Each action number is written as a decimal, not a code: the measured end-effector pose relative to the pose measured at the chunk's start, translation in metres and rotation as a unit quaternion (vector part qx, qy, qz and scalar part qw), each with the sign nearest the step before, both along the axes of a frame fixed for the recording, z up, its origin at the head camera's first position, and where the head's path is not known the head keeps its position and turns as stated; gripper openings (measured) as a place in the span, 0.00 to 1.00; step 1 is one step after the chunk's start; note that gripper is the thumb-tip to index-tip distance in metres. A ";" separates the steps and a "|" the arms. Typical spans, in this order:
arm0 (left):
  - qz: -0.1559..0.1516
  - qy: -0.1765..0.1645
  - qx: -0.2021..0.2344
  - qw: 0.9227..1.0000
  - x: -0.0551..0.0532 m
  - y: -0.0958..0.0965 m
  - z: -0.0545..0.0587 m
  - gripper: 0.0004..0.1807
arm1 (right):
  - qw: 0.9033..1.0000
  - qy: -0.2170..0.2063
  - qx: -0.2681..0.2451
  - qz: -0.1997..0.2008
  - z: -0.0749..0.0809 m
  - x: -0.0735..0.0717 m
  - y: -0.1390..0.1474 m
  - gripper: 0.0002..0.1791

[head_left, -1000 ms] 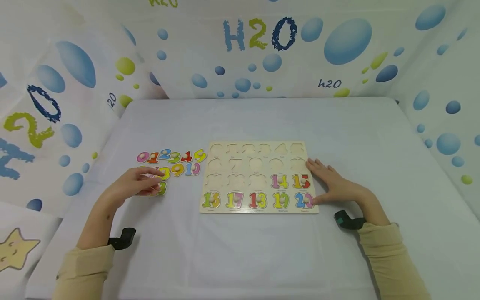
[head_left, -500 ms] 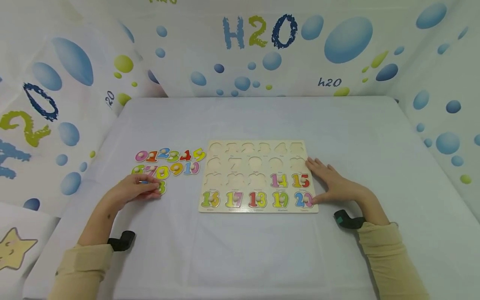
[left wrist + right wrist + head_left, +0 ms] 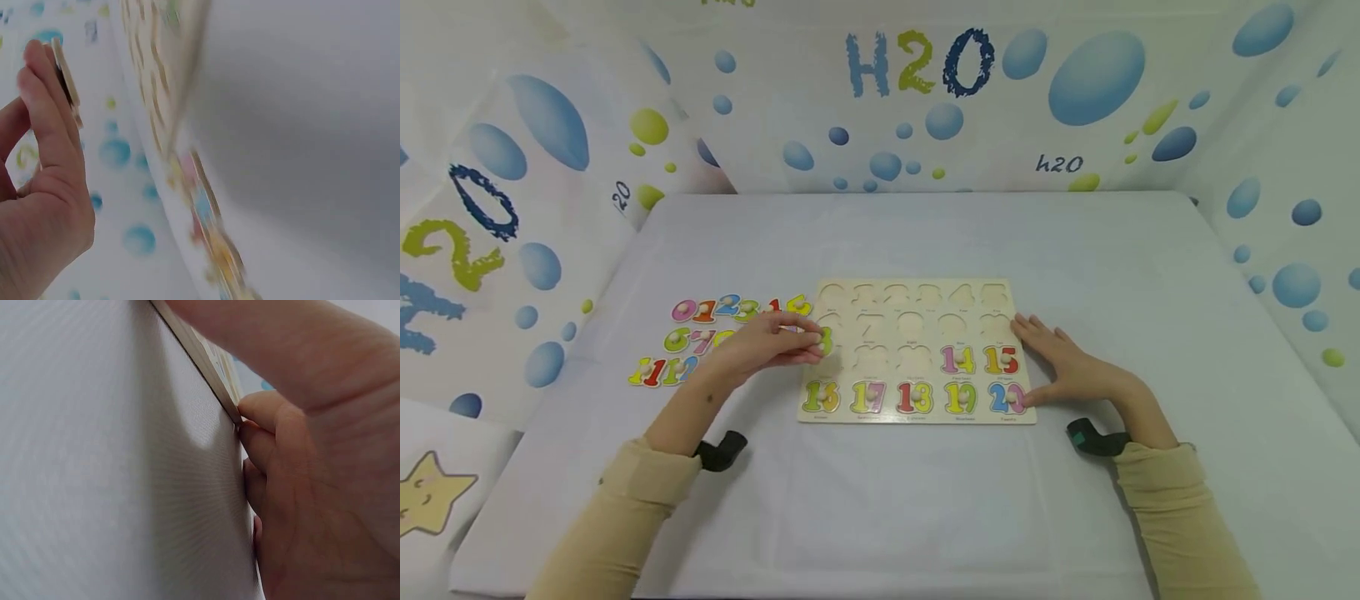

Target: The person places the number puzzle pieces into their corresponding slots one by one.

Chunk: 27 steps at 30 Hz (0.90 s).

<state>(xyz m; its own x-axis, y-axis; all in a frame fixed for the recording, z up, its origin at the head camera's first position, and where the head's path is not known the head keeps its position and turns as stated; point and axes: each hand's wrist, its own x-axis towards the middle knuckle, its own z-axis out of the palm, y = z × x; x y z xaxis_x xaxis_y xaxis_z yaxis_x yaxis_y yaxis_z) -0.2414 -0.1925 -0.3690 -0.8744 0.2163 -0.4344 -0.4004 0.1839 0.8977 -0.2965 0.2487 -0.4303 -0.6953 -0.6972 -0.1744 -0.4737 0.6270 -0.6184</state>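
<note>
A wooden number puzzle board [image 3: 891,333] lies mid-table, its lower right filled with pieces 14 to 20 and its other recesses bare. Above the board's left side, my left hand [image 3: 763,346] pinches a knobbed number piece [image 3: 826,342]; a green 3 shows, and fingers cover the rest. The left wrist view catches that piece [image 3: 67,75] edge-on, raised off the board. My right hand [image 3: 1078,371] rests at the board's right edge, fingers spread and fairly straight, touching its side. The right wrist view shows its fingertips against the board's edge [image 3: 212,375].
Left of the board lie loose number pieces in rows, among them the 0 [image 3: 683,311], the 6 [image 3: 677,339] and the 11 [image 3: 647,372]. My left forearm and hand partly cover several. White cloth [image 3: 910,500] covers the table, and a printed curtain [image 3: 880,125] hangs behind.
My left hand has reached down to the lowest row of loose pieces, picked up the piece with the green 3, and carried it right to the board. My right hand has stayed put.
</note>
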 end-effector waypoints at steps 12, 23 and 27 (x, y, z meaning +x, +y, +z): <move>-0.102 -0.028 -0.023 0.994 -0.037 0.098 -0.031 0.11 | 1.000 -0.005 -0.005 0.002 -0.002 0.002 -0.008 0.65; -0.055 -0.060 0.017 0.997 -0.035 0.120 -0.034 0.09 | 1.000 -0.001 0.003 0.000 0.002 0.001 -0.003 0.65; -0.055 -0.061 0.008 0.997 -0.036 0.122 -0.034 0.09 | 1.000 0.000 0.000 -0.001 0.002 0.000 -0.001 0.65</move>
<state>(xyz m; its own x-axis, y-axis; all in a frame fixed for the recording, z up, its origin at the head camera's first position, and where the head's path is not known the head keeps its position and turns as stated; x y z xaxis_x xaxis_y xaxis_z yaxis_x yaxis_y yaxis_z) -0.2774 -0.0700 -0.4033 -0.7858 0.3151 -0.5321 -0.4854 0.2188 0.8464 -0.2960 0.2474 -0.4280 -0.6965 -0.6959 -0.1748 -0.4721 0.6279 -0.6188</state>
